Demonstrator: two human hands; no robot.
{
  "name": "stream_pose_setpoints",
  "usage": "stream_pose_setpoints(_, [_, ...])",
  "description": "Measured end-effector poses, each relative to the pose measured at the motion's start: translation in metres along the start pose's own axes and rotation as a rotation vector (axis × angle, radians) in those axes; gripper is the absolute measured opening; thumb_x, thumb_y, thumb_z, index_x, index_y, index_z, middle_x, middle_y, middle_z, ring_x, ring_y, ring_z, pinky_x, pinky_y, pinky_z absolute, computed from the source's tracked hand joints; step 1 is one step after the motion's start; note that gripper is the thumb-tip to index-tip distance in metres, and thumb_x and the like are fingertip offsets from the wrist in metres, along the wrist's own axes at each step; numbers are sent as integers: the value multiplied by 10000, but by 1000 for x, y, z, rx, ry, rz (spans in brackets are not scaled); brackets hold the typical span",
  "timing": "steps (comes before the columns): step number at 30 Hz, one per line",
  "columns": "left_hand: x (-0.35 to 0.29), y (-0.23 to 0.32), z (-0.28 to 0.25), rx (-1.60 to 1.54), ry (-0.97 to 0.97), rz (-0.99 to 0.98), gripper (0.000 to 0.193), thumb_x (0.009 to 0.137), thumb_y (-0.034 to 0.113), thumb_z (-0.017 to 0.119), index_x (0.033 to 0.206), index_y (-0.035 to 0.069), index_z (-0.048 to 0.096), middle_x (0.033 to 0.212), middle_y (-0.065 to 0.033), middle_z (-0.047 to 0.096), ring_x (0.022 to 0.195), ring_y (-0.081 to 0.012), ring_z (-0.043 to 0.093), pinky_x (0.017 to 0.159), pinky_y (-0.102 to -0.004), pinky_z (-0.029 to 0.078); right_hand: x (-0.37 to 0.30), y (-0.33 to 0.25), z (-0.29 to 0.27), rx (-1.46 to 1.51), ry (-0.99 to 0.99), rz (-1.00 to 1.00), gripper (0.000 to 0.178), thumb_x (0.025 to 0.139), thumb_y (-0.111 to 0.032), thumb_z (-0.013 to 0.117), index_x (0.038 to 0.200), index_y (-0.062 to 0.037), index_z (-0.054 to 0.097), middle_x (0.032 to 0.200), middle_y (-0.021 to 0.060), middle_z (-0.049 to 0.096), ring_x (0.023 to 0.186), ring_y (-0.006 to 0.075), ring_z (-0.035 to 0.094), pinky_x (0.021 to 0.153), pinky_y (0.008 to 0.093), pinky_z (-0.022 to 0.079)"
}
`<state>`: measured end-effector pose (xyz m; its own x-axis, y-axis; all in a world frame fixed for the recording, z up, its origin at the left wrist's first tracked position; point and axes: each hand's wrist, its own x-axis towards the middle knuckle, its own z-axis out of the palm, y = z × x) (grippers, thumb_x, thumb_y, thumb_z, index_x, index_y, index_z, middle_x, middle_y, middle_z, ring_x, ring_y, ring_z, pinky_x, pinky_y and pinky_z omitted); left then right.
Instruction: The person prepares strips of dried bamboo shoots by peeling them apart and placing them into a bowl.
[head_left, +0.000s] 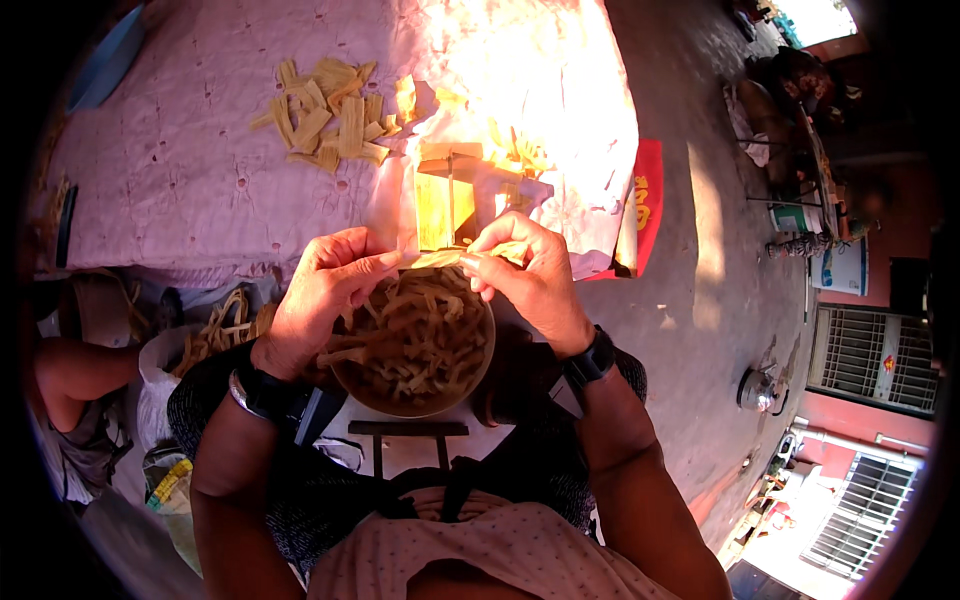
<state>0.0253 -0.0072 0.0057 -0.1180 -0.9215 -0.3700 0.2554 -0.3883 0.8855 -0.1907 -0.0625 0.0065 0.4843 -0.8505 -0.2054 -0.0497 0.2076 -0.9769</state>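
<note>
Between my two hands a thin, pale yellow strip is stretched sideways, just past the table's near edge. My left hand pinches its left end between thumb and fingers. Near its right end, my right hand closes thumb and fingertips on it. Directly below the hands sits a round basin filled with twisted, light brown strips. Just beyond the strip, at the table's edge, is a small yellow panel with a thin dark upright in front of it. Bright sunlight washes out details around it.
A pile of flat yellow pieces lies on the pink quilted tablecloth. A blue bowl stands far left, and a red sheet hangs at the table's right edge. Another person's leg is at left. A metal kettle stands right.
</note>
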Motion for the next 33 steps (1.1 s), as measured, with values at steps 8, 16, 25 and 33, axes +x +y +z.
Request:
stream_pose_setpoints(8, [32,16,-3,112,98,35,130,863,99,603,767,32,547,594,55,445,519,-16,334,474,-195,262,34,11,-14,17,194,-58,102,820,-64,655,831,-31,559,705,46,608,555,73,553,482,200,437])
stream_pose_setpoints(16, [44,-20,-9,588,199,277,130,768,66,634,734,-17,540,645,19,488,612,-64,404,542,-234,366,35,33,-13,-304,241,-177,112,759,-15,644,757,-4,533,665,40,599,591,95,579,535,237,451])
stream_pose_setpoints(25, [24,-29,-14,724,344,326,182,749,98,664,692,-32,550,589,-17,508,579,-72,433,526,-254,392,15,22,0,-483,237,-262,218,729,-69,695,691,6,494,585,96,568,523,117,539,485,272,422])
stream_pose_setpoints(33, [2,-37,20,454,-50,298,142,802,49,642,920,-23,608,754,22,598,728,-43,525,658,-208,442,-2,25,44,-712,185,-651,151,848,-140,621,786,-29,540,662,127,581,619,313,584,527,369,455])
